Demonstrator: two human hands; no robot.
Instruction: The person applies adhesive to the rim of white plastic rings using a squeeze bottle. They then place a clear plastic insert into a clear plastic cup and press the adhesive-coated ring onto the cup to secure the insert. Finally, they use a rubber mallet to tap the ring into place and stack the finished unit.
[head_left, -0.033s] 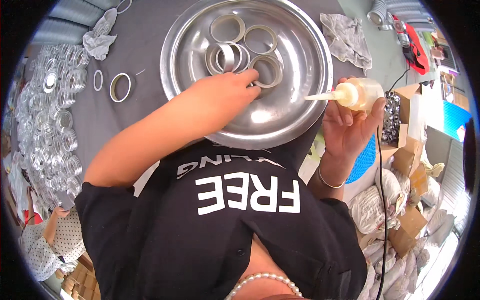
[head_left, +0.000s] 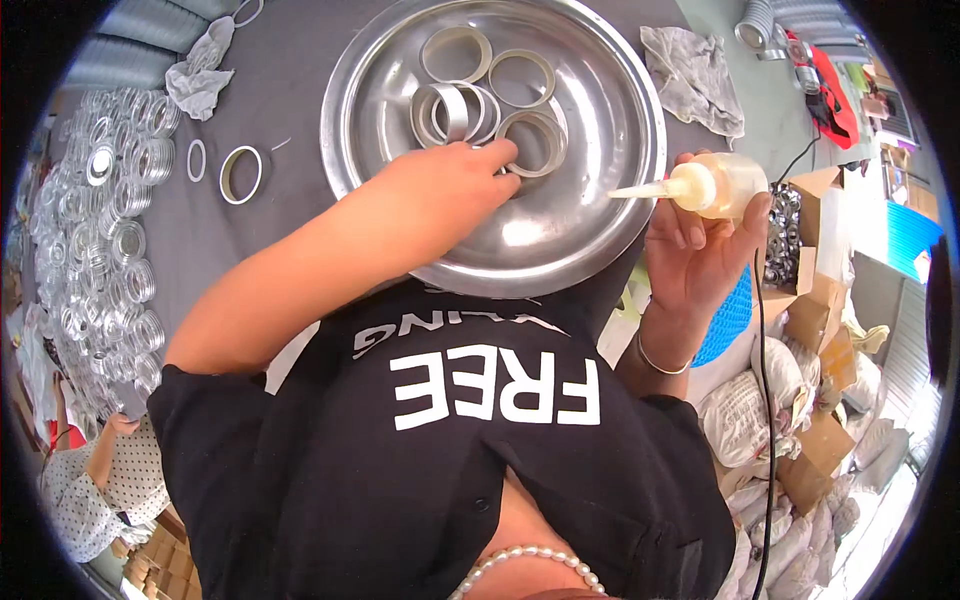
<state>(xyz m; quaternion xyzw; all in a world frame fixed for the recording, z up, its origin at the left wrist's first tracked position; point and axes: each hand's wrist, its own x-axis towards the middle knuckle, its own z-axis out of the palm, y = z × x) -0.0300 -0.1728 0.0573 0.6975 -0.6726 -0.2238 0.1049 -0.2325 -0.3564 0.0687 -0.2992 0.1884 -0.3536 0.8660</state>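
A round, shiny metal tray (head_left: 590, 240) lies in front of me with several silvery metal rings (head_left: 455, 53) in it. Reaching into its near part, my left hand (head_left: 440, 195) is closed, its thumb and fingertips pinching the near edge of a metal ring (head_left: 532, 142). Its other fingers are hidden beneath the hand, beside a pair of overlapping rings (head_left: 457, 110). At the tray's right side, my right hand (head_left: 695, 250) is wrapped round a translucent squeeze bottle (head_left: 735, 187) of pale yellowish liquid. The bottle lies nearly level, its thin nozzle pointing left over the rim.
Two loose rings (head_left: 242, 175) lie left of the tray, near stacked clear and silvery rings (head_left: 125, 240). Crumpled cloths (head_left: 690, 80) flank the tray. An open carton (head_left: 815, 220) of metal parts and a hanging black cable (head_left: 765, 400) are at right. Another person (head_left: 110, 480) is at lower left.
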